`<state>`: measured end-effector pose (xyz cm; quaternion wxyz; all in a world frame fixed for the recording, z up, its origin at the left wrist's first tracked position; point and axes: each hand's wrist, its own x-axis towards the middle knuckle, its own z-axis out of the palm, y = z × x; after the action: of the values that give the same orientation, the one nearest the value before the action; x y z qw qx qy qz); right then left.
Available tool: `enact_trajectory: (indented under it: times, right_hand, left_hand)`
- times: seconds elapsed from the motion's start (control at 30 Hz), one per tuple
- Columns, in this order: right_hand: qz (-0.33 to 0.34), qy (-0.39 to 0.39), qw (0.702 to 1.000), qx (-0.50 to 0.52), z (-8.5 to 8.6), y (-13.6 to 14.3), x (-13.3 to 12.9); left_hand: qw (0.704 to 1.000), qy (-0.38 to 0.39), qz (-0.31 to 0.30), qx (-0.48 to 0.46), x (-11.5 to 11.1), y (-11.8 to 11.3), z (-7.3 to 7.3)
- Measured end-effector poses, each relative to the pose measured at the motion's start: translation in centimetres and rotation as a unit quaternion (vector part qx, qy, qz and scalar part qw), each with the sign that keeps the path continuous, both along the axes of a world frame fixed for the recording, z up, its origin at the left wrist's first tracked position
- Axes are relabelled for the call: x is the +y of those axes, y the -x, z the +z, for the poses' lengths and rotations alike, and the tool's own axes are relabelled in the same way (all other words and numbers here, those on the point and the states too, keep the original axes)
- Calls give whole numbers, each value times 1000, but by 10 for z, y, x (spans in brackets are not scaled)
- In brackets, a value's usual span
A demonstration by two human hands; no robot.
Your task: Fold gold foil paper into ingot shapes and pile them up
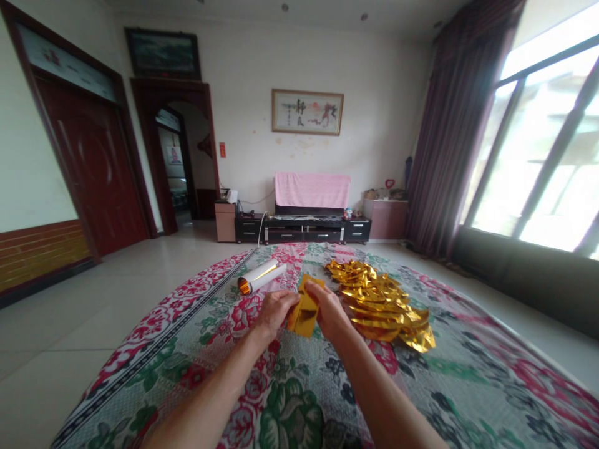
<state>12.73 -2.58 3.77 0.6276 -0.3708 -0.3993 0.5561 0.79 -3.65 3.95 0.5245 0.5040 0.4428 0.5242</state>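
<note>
A small flat piece of gold foil paper (307, 313) is held up between both hands above the flowered cloth. My left hand (275, 313) pinches its left edge with closed fingers. On the other side, my right hand (328, 305) grips the upper right edge, thumb on the front. To the right lies a heap of folded, shiny gold foil pieces (381, 299), spread in a long row. Beyond my left hand rests a white roll (262, 276) with gold showing in its open end.
Both hands are over a large surface covered by a flowered cloth (292, 411). Farther off stand a low black cabinet (304, 234) and a pink cloth (312, 189) draped over something. A curtain (440, 131) and windows are at right, a red door (93, 162) at left.
</note>
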Motion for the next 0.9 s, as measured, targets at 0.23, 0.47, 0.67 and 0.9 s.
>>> enact_trajectory:
  times: [0.23, 0.47, 0.67, 0.9]
  right_hand:
    - [-27, 31, 999, -12, 0, 5, -3]
    - [-82, 26, 996, -16, 6, -6, 0]
    - [-105, 10, 994, -7, 11, -15, 2]
    - [-164, 8, 986, 31, 24, -35, 3]
  left_hand:
    - [1000, -14, -19, 1, 7, -1, -13]
    - [998, 30, -54, 26, 4, -3, -13]
    - [995, 32, -56, 76, 1, -4, -12]
    - [986, 50, -104, 119, -3, -4, -14]
